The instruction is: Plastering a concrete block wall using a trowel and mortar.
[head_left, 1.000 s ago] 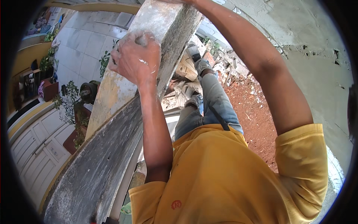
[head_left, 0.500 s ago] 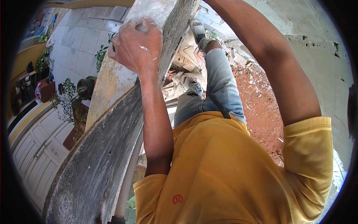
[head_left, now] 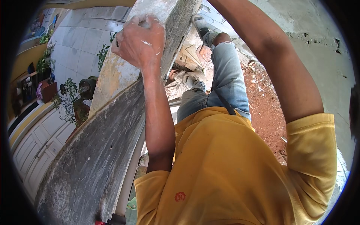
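Atop grey concrete wall point(head_left: 112, 150): left hand point(head_left: 140, 39) clenched over wall's top edge, fingers curled tight. Right hand out of view beyond upper frame; its grip cannot be told.

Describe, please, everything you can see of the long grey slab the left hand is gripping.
The grey slab is a long, flat, thick piece that looks like concrete or stone, running from the lower left of the view up to the top centre. Its broad face is dark grey and streaked low down, paler and yellowish-stained higher up, and its narrow edge is rough and speckled. The left hand, dusted white, curls over its upper part with the fingers wrapped round the edge. What bears its lower end is out of view.
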Demonstrator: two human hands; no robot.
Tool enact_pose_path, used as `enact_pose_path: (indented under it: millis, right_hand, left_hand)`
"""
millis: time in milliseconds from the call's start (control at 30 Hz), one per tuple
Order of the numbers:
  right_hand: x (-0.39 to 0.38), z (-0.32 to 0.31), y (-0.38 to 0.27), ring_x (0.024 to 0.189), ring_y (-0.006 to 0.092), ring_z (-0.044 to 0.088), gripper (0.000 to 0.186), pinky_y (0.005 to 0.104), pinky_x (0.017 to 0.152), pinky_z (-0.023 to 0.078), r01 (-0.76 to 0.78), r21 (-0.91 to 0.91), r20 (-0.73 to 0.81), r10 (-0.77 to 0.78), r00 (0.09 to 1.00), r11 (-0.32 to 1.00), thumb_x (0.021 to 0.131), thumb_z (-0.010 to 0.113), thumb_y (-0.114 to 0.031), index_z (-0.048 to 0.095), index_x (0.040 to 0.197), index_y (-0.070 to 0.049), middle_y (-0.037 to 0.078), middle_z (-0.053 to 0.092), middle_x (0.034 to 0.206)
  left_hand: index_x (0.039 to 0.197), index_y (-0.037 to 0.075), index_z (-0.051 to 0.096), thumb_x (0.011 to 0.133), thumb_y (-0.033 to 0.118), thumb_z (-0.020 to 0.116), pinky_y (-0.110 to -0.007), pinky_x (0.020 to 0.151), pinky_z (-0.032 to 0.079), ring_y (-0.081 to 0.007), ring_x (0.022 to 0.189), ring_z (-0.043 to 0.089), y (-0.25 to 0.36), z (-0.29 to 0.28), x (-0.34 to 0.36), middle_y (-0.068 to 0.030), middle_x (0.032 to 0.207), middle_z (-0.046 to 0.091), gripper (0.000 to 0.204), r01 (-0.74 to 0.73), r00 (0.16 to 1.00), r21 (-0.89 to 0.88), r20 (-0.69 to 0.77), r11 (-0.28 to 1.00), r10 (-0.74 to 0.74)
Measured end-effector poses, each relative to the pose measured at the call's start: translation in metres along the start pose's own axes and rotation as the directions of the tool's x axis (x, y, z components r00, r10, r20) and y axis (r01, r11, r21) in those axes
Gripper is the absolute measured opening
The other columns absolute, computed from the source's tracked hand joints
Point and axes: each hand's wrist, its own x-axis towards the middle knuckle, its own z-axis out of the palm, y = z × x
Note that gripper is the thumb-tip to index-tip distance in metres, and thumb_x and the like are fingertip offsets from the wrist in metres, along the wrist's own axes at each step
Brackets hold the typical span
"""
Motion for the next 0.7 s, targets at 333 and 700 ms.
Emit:
enact_pose_path:
  millis: [333, 700]
  right_hand:
    - [0.012, 0.008, -0.001, 0.088, 0.0439, 0.068, 0.032, 0.0506, 0.077, 0.052, 0.078, -0.005, -0.054, -0.078, 0.996, 0.997, 0.093, 0.063, -0.034, 0.067, 0.100, -0.003, 0.024, 0.072, 0.092]
    - [0.009, 0.021, 0.033, 0.114, 0.0438, 0.060, 0.046, 0.0528, 0.099, 0.047, 0.132, -0.003, -0.055, -0.132, 0.990, 0.991, 0.080, 0.068, -0.033, 0.068, 0.118, -0.006, 0.023, 0.065, 0.119]
  left_hand:
    - [0.104, 0.013, 0.081, 0.087, 0.038, 0.070, -0.054, 0.109, 0.034, -0.0344, 0.112, 0.064, 0.006, -0.012, 0.008, -0.0145, 0.109, 0.077, 0.032, 0.048, 0.999, 0.106, -0.023, 0.993, -0.046]
    - [0.106, 0.011, 0.078, 0.088, 0.029, 0.072, -0.049, 0.111, 0.034, -0.0345, 0.113, 0.064, 0.019, -0.019, 0.005, -0.0142, 0.109, 0.075, 0.026, 0.097, 0.994, 0.002, 0.047, 0.995, -0.097]
